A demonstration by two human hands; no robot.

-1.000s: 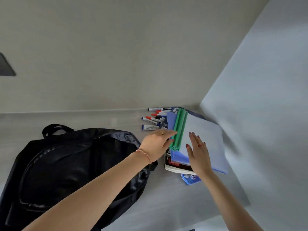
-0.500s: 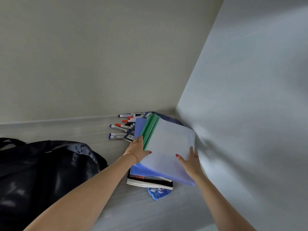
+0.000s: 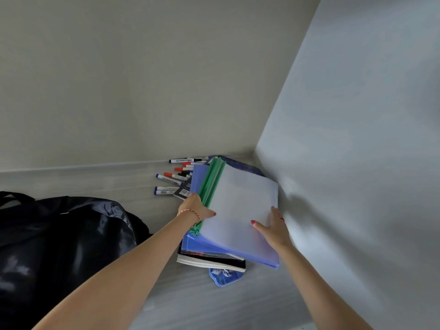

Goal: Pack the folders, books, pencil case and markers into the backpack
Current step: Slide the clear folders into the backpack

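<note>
Nearest you, the black backpack point(image 3: 59, 239) sits at the left. Your left hand point(image 3: 196, 208) and right hand point(image 3: 273, 228) each grip an edge of the stack of folders point(image 3: 242, 206), maybe four, tilted up off two books point(image 3: 209, 259) and one blue pencil case point(image 3: 225, 277). Behind, roughly nine markers point(image 3: 171, 178) lie against the wall.
</note>
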